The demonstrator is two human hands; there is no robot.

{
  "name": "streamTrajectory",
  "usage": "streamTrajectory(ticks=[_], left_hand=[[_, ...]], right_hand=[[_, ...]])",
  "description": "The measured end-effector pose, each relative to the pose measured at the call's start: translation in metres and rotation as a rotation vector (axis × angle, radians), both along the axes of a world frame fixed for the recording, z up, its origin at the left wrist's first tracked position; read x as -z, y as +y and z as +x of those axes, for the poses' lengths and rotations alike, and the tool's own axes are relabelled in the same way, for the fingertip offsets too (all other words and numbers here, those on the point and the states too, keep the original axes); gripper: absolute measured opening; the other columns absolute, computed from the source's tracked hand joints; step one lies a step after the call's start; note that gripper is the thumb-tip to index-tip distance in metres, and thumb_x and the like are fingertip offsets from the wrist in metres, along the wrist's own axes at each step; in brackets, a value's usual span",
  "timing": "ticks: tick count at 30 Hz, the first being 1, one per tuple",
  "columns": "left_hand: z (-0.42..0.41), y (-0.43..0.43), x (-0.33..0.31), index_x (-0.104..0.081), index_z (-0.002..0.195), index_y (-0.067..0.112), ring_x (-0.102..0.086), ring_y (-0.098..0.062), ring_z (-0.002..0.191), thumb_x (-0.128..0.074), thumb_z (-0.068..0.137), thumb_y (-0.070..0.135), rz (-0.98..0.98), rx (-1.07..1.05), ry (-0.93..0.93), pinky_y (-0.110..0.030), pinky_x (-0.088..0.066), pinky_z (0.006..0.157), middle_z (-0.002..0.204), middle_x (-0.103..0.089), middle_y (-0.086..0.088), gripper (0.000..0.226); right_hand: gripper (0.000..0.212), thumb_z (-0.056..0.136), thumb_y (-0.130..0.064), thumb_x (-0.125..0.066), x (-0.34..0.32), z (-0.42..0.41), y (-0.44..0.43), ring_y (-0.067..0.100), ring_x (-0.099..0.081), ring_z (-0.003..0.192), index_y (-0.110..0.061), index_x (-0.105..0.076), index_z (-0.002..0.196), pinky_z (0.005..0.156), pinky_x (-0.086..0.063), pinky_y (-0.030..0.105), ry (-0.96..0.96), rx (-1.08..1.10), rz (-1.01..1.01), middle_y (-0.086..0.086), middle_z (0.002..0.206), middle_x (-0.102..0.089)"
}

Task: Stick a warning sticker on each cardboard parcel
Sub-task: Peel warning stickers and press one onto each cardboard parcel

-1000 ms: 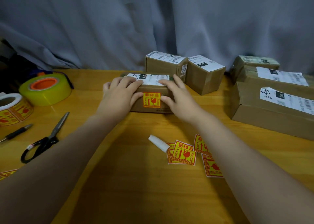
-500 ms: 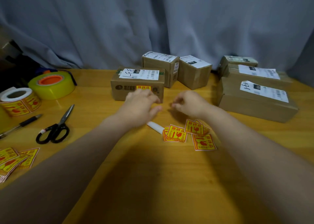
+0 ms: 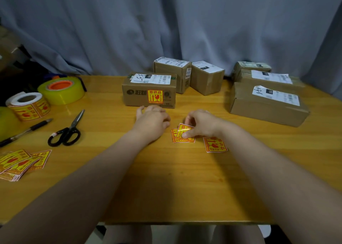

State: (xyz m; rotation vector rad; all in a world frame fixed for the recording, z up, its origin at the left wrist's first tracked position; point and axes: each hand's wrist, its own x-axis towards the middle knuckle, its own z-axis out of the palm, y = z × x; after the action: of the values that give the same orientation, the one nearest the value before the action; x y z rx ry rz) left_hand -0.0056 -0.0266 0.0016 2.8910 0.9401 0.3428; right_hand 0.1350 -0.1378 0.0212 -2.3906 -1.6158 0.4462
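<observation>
A cardboard parcel (image 3: 140,95) stands at the table's middle with a red-and-yellow warning sticker (image 3: 155,96) on its front face. Behind it are two smaller parcels (image 3: 172,71) (image 3: 207,77), and at the right a long parcel (image 3: 266,107) with two more parcels (image 3: 266,78) behind it; I see no warning sticker on these. Loose stickers (image 3: 215,144) lie in front of the parcels. My right hand (image 3: 201,125) pinches one loose sticker (image 3: 184,132), its far edge raised. My left hand (image 3: 151,119) lies knuckles up beside it; what is under its fingers is hidden.
At the left are a yellow tape roll (image 3: 62,90), a roll of warning stickers (image 3: 27,105), black scissors (image 3: 68,131), a pen (image 3: 26,131) and a pile of cut stickers (image 3: 20,160). A grey curtain hangs behind. The table's near edge (image 3: 185,222) is close to me.
Both hands left the stickered parcel and drew back toward me. My right hand took hold of a loose sticker. The white backing scrap beside the stickers went out of sight under my left hand.
</observation>
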Motion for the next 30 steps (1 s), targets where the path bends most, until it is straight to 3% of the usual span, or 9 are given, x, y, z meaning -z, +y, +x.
streamTrajectory(ticks=[4, 7, 10, 13, 17, 21, 23, 26, 30], left_hand=[[0.009, -0.005, -0.012, -0.060, 0.121, 0.026, -0.032, -0.018, 0.130, -0.035, 0.098, 0.038, -0.061, -0.005, -0.202, -0.041, -0.014, 0.107, 0.136, -0.049, 0.005, 0.035], [0.017, -0.009, -0.024, -0.062, 0.112, 0.024, -0.041, -0.021, 0.117, -0.030, 0.097, 0.047, -0.137, 0.078, -0.185, -0.040, -0.024, 0.098, 0.117, -0.057, 0.000, 0.042], [0.020, -0.009, -0.030, -0.062, 0.101, 0.022, -0.052, -0.014, 0.095, -0.047, 0.091, 0.046, -0.285, 0.176, -0.275, -0.034, -0.040, 0.085, 0.094, -0.057, 0.007, 0.029], [0.022, -0.005, -0.028, -0.061, 0.096, 0.021, -0.054, -0.007, 0.079, -0.062, 0.086, 0.032, -0.504, 0.159, -0.427, -0.026, -0.047, 0.071, 0.084, -0.059, 0.009, 0.015], [0.026, -0.003, -0.023, -0.064, 0.095, 0.014, -0.057, -0.008, 0.073, -0.064, 0.086, 0.023, -0.571, 0.130, -0.476, -0.025, -0.048, 0.068, 0.075, -0.061, 0.006, 0.012], [0.025, 0.003, -0.024, -0.066, 0.087, 0.015, -0.057, 0.002, 0.064, -0.064, 0.086, 0.016, -0.717, 0.141, -0.553, -0.017, -0.046, 0.066, 0.072, -0.065, 0.005, 0.003], [0.024, 0.004, -0.026, -0.067, 0.088, 0.012, -0.058, 0.000, 0.063, -0.063, 0.086, 0.014, -0.807, 0.167, -0.595, -0.017, -0.046, 0.066, 0.071, -0.067, 0.002, 0.004], [0.024, 0.004, -0.028, -0.067, 0.091, 0.008, -0.057, -0.001, 0.062, -0.062, 0.087, 0.014, -0.835, 0.184, -0.583, -0.014, -0.046, 0.062, 0.071, -0.067, 0.000, 0.008], [0.018, 0.004, -0.029, -0.066, 0.084, 0.013, -0.058, -0.004, 0.066, -0.063, 0.086, 0.015, -0.849, 0.199, -0.524, -0.015, -0.047, 0.061, 0.071, -0.068, 0.004, 0.005]], right_hand=[[0.023, 0.072, -0.035, -0.077, 0.008, 0.002, 0.007, 0.017, -0.050, 0.097, -0.030, -0.054, 0.071, 0.092, -0.042, 0.038, 0.053, -0.007, 0.105, -0.005, 0.089, -0.055], [0.015, 0.079, -0.018, -0.073, 0.003, 0.002, 0.008, 0.012, -0.056, 0.073, -0.020, -0.060, 0.072, 0.070, -0.046, 0.019, 0.242, -0.012, 0.232, -0.002, 0.075, -0.061], [0.009, 0.083, -0.004, -0.066, -0.008, 0.003, 0.007, -0.001, -0.055, 0.058, -0.010, -0.060, 0.078, 0.057, -0.043, 0.008, 0.442, -0.009, 0.377, -0.002, 0.068, -0.059], [0.006, 0.082, -0.005, -0.067, -0.009, 0.004, 0.006, 0.005, -0.054, 0.062, -0.007, -0.063, 0.085, 0.058, -0.045, 0.009, 0.530, 0.015, 0.491, 0.001, 0.069, -0.059], [0.017, 0.082, -0.003, -0.066, -0.007, 0.001, 0.007, 0.009, -0.053, 0.064, -0.005, -0.062, 0.098, 0.056, -0.045, 0.012, 0.557, 0.014, 0.523, 0.001, 0.071, -0.058], [0.042, 0.078, 0.001, -0.070, -0.009, 0.008, 0.011, 0.021, -0.058, 0.066, -0.017, -0.051, 0.111, 0.062, -0.049, 0.032, 0.691, 0.104, 0.672, 0.013, 0.075, -0.061], [0.048, 0.076, 0.000, -0.072, -0.009, 0.010, 0.012, 0.024, -0.060, 0.071, -0.023, -0.050, 0.112, 0.067, -0.051, 0.036, 0.729, 0.132, 0.743, 0.010, 0.074, -0.062], [0.049, 0.075, -0.002, -0.074, -0.007, 0.008, 0.013, 0.020, -0.062, 0.069, -0.024, -0.052, 0.113, 0.066, -0.051, 0.032, 0.753, 0.137, 0.773, 0.004, 0.071, -0.064], [0.048, 0.075, -0.002, -0.073, -0.010, 0.006, 0.008, 0.023, -0.065, 0.071, -0.024, -0.053, 0.113, 0.070, -0.055, 0.038, 0.756, 0.137, 0.776, 0.007, 0.076, -0.066]])
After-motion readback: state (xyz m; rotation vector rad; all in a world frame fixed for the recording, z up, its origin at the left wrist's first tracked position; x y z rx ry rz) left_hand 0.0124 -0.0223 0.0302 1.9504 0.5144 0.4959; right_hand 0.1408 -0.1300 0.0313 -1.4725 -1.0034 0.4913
